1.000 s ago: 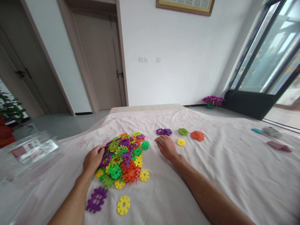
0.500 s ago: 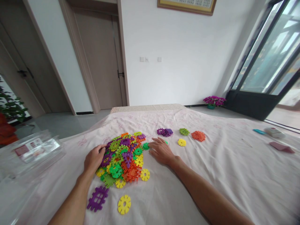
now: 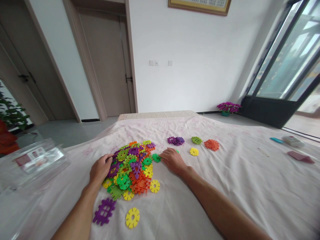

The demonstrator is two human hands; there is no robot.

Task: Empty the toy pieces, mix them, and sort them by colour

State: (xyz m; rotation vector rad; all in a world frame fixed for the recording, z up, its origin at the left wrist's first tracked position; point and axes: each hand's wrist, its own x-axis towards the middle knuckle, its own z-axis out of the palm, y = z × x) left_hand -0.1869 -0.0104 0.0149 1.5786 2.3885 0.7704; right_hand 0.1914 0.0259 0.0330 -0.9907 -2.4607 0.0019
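A heap of colourful notched plastic building pieces (image 3: 136,170) lies on the cloth in front of me. My left hand (image 3: 100,169) rests against the heap's left side, thumb and forefinger apart, not visibly gripping a piece. To the right of the heap, my right hand (image 3: 174,160) has its fingers drawn together at the edge of a flat green slotted disc (image 3: 156,158). Part of another green piece (image 3: 177,151) peeks out behind that hand. Nearer to me are a purple window-shaped square (image 3: 104,212) and a yellow slotted disc (image 3: 132,218).
Farther back lie purple pieces (image 3: 176,141), a lime-green piece (image 3: 196,140), a yellow disc (image 3: 194,151) and an orange piece (image 3: 211,144). A clear plastic box (image 3: 37,163) stands at the left. A pink cloth (image 3: 300,157) and a white packet (image 3: 293,141) lie far right.
My right hand's fingers have drawn in and closed at the green disc, which has shifted slightly right and toward me. The left hand has stayed in place.
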